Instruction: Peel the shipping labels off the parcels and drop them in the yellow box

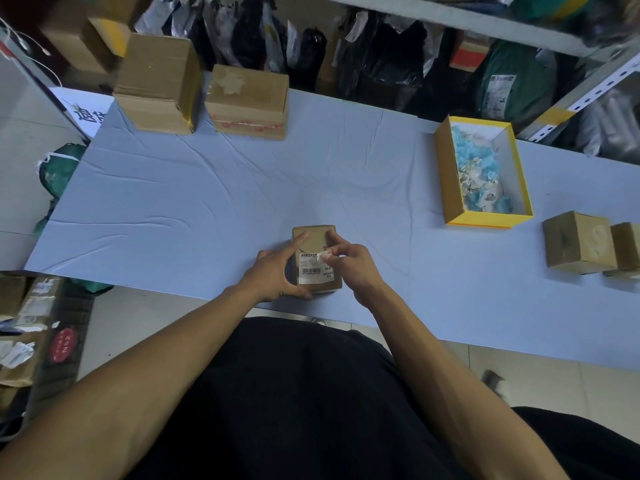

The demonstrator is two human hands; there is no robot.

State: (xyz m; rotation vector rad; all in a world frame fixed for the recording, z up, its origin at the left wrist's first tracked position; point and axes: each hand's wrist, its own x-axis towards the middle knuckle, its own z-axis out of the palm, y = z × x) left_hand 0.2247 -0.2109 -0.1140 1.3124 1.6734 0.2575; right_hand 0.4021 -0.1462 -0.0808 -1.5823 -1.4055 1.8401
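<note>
A small brown parcel (316, 239) lies on the table's near edge with a white shipping label (313, 270) on its top. My left hand (277, 271) grips the parcel's left side, thumb under its near corner. My right hand (353, 268) pinches the label's upper right corner, which is lifted off the cardboard. The yellow box (450, 188) stands open at the right, holding blue and white peeled scraps.
Two larger cardboard boxes (159, 84) (247, 102) stand at the far left of the blue-covered table (207, 202). Two small brown parcels (578, 242) (628, 245) sit at the right edge. Shelving with bagged parcels runs behind; more parcels lie on the floor at left.
</note>
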